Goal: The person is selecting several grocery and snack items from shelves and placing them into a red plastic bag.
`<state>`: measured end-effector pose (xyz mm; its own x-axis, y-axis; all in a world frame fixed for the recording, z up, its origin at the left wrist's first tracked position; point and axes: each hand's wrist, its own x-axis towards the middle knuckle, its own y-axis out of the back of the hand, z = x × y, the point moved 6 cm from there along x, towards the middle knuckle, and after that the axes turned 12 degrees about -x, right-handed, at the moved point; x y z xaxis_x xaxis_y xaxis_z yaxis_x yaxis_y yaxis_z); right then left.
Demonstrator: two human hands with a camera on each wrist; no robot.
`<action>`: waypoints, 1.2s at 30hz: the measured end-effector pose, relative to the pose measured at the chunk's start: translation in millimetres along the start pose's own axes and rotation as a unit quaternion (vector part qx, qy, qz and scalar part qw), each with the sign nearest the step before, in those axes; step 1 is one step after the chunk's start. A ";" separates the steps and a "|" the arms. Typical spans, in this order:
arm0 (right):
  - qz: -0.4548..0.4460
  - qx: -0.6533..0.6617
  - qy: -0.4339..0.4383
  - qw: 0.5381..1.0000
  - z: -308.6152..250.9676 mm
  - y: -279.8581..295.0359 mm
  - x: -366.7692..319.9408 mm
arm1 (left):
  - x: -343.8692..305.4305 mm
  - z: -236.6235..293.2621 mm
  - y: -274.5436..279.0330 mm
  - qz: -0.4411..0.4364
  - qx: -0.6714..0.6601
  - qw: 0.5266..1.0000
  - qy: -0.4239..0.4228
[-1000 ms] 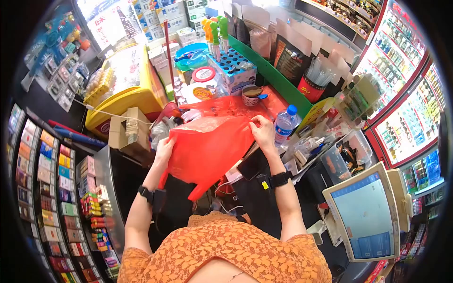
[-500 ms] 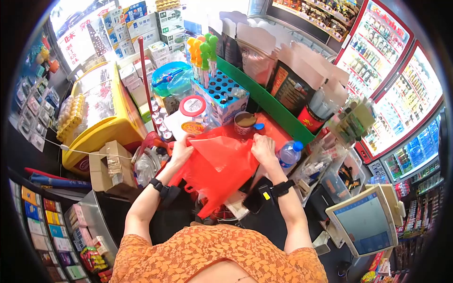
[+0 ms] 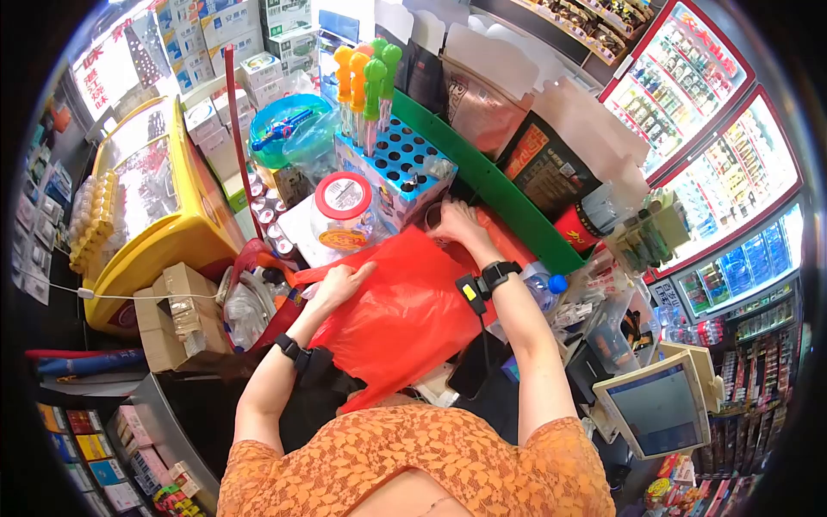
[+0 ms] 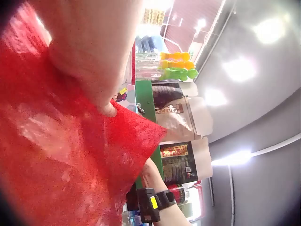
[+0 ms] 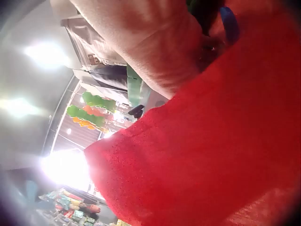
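Note:
A thin red plastic bag (image 3: 396, 314) spreads across the counter in front of the body. My left hand (image 3: 338, 286) pinches its left edge; in the left wrist view the thumb lies on the red plastic. Past the bag's far right edge, my right hand (image 3: 461, 226) grips a small cup (image 3: 434, 213), mostly hidden by the fingers. A blue piece (image 5: 229, 24) shows beside this hand in the right wrist view. Red plastic covers much of both wrist views.
A blue box with holes (image 3: 405, 159) and a red-lidded jar (image 3: 343, 207) stand just beyond the bag. A green divider (image 3: 482, 172) runs behind. At right are a water bottle (image 3: 544, 289) and a monitor (image 3: 655, 405); at left, a cardboard box (image 3: 185, 314).
My right hand has let go of the bag's edge and moved forward onto the cup. The left hand still holds the bag, now lower and flatter over the counter. The head view has shifted.

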<state>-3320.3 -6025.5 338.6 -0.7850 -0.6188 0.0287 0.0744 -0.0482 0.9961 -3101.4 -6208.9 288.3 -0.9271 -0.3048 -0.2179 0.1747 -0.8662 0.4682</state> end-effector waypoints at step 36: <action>0.023 0.026 0.022 0.999 -15.9 101.1 -49.7 | 80.3 12.9 -54.4 0.107 0.069 0.992 -0.003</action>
<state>-3264.0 -6012.1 436.5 -0.7535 -0.6535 0.0717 0.0771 0.0205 0.9968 -3189.6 -6181.2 256.4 -0.8760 -0.4728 -0.0952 0.3211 -0.7190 0.6164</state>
